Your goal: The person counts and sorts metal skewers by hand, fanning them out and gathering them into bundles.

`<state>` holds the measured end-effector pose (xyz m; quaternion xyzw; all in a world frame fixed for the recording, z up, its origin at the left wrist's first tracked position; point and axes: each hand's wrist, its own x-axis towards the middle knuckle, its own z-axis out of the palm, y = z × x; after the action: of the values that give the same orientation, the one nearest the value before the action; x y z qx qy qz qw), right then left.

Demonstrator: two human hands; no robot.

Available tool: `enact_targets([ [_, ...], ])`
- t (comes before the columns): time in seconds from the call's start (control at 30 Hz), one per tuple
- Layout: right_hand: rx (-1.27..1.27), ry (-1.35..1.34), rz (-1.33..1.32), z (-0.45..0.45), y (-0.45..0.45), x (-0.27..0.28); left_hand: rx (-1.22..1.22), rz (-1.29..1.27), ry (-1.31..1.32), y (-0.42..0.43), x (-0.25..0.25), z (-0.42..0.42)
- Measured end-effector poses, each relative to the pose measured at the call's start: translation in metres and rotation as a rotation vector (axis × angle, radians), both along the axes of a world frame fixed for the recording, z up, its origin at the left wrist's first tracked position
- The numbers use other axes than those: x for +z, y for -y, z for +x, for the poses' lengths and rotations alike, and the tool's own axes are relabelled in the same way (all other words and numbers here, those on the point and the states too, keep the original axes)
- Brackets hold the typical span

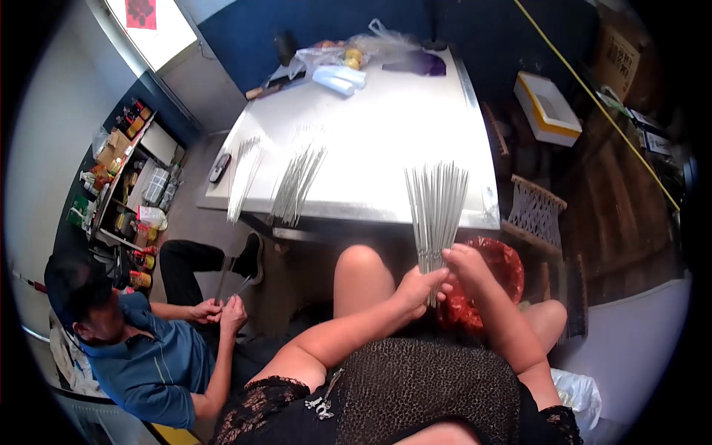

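Observation:
A fanned bundle of thin metal rods point(437, 208) stands upright over the table's front edge. My left hand point(421, 291) is closed around its lower end. Against the bundle's right side, a little higher, rests my right hand point(466, 263), its fingers pressed together at the rods; their tips are partly hidden. Two more bunches of thin rods, one at the left point(243, 178) and one nearer the middle point(298, 182), lie on the white table point(371, 163), their ends reaching its front edge.
A seated co-worker point(159, 356) at the left holds thin rods. A red bag-lined bin point(504, 267) is beside my legs. Plastic bags point(386, 48) and a phone point(219, 167) lie on the table. A stool point(535, 211) and white foam box point(547, 107) stand at the right.

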<state>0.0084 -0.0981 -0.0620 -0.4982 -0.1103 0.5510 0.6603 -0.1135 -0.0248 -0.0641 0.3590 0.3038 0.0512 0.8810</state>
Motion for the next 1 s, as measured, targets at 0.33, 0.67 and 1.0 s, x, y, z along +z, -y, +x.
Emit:
enact_targets([
  [0.33, 0.144, -0.049, 0.001, 0.003, -0.002, 0.013, -0.012, -0.044, 0.107, -0.002, -0.003, -0.003],
  [0.67, 0.12, -0.008, 0.073, 0.011, -0.008, 0.009, -0.084, -0.1, 0.019, -0.007, 0.007, -0.003],
  [1.0, -0.162, 0.188, 0.359, 0.045, -0.042, 0.111, -0.476, 0.769, 0.316, -0.063, 0.062, 0.068],
])
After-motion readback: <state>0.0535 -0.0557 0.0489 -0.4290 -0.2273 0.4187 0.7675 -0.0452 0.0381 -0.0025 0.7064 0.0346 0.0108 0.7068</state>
